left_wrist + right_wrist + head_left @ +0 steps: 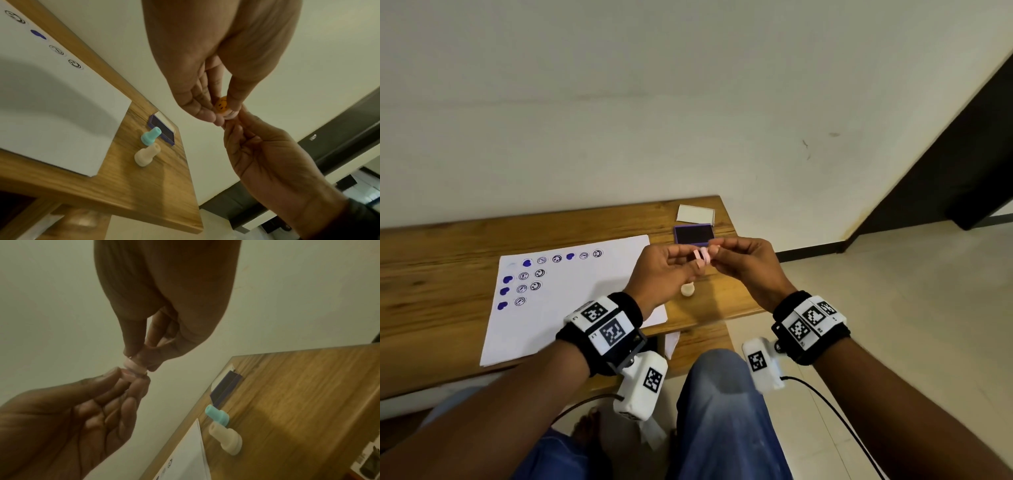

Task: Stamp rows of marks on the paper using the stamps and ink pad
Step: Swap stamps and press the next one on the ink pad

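A small pink stamp (702, 255) is held in the air over the table's right part, just in front of the ink pad (693, 234). My left hand (697, 261) pinches one end of it and my right hand (714, 249) pinches the other. In the left wrist view an orange smiley face (221, 104) shows on the end in my left hand (224, 111). The right wrist view shows my right hand (141, 361) pinching the stamp (135, 368). The white paper (571, 308) lies to the left with rows of blue hearts and smiley marks.
A teal stamp (150, 135) and a cream stamp (146, 154) stand on the wooden table (448, 260) between the paper and the pad. The pad's white lid (695, 214) lies behind it. The table's right edge is close to the pad, and my knees are below.
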